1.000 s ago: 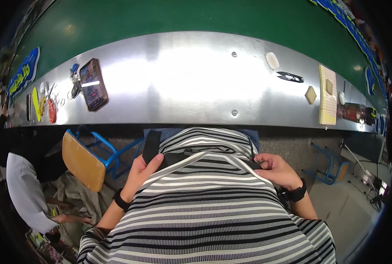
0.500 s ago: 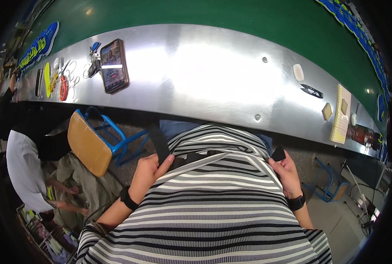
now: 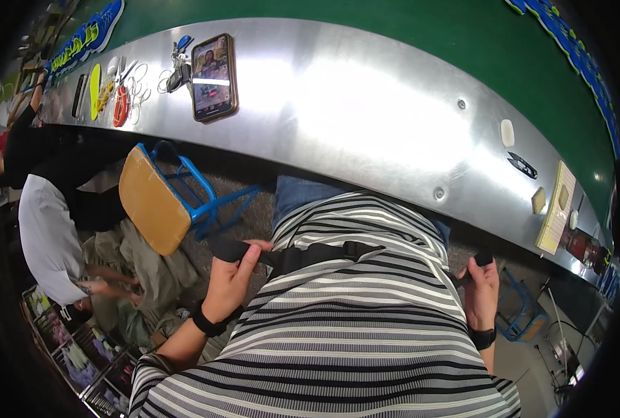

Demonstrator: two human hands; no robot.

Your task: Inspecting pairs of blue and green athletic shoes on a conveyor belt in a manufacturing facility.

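Observation:
A black strap (image 3: pixel 301 258) runs across my waist over the striped top (image 3: pixel 351 313), with a small dark buckle (image 3: pixel 352 250) near the middle. My left hand (image 3: pixel 232 280) is closed, its thumb and fingers pinching the strap at my left side, where a flat black piece juts past the fingers. At my right side my right hand (image 3: pixel 482 289) is closed on another black strap end, whose tip stands above the fingers. The strap between the buckle and my right hand is mostly hidden by folds of the top. Each wrist wears a black band.
Ahead, a metal workbench edge (image 3: pixel 338 90) borders a green surface (image 3: pixel 393 35). A phone (image 3: pixel 212 78), keys (image 3: pixel 179 66) and scissors (image 3: pixel 120 104) lie left; thread snips (image 3: pixel 522 166) and a notepad (image 3: pixel 555 216) lie right. Blue shoes line the far side. A stool (image 3: pixel 155 202) and a bending person (image 3: pixel 49 237) are at left.
Both hands have moved outward, away from my waist, with the strap ends. More of the strap and its buckle now shows across my front. The view has shifted somewhat.

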